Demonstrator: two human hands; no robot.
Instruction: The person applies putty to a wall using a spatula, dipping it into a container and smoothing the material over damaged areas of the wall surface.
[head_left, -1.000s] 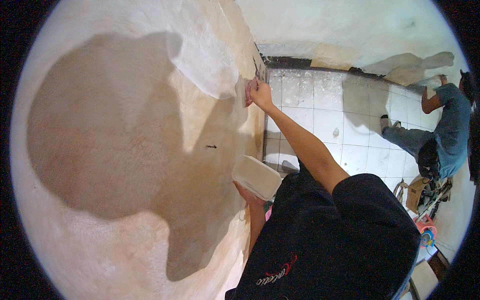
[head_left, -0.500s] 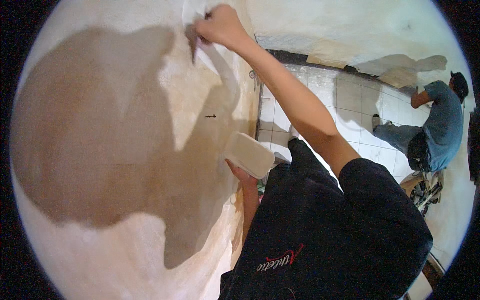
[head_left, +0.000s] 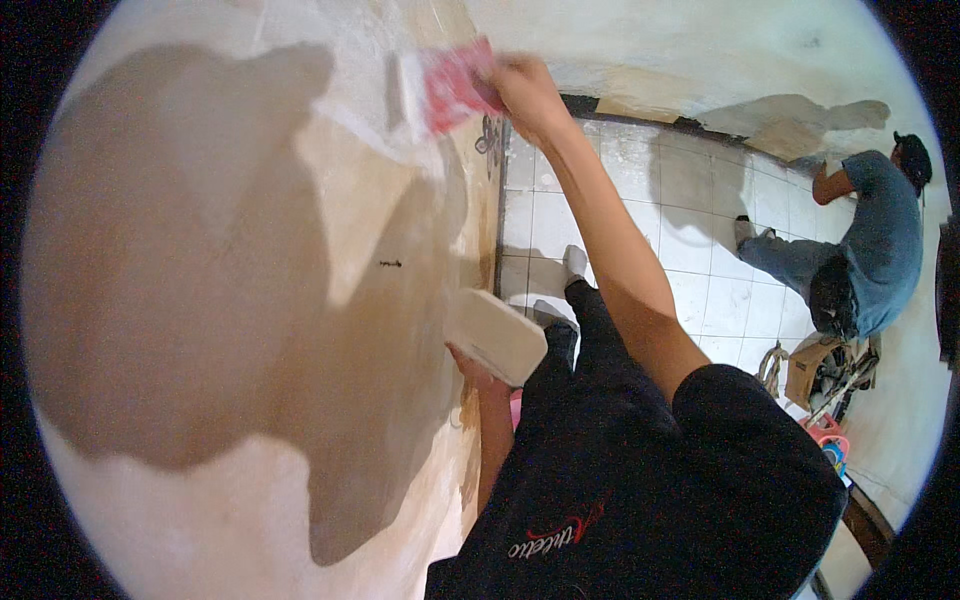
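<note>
My right hand (head_left: 528, 92) is closed on a red putty scraper (head_left: 458, 86), smeared with white and blurred by motion. Its pale blade edge meets the wall (head_left: 385, 200) at a wet white patch of putty (head_left: 350, 95). Lower down, my left hand (head_left: 474, 368) grips a cream, rounded rectangular container (head_left: 497, 337) from below, close to the wall. The inside of the container is hidden from this view.
A co-worker in a grey-blue shirt (head_left: 885, 250) crouches by the opposite wall at the right. Behind them stand a cardboard box (head_left: 808, 372) and a red plastic item (head_left: 825, 432). White tiles (head_left: 630, 215) cover the floor. A dark shadow falls across my wall.
My right hand has swept right and slightly down, bringing the red scraper face into sight. A wider white smear shows on the wall. My left hand and the container sit slightly lower in view.
</note>
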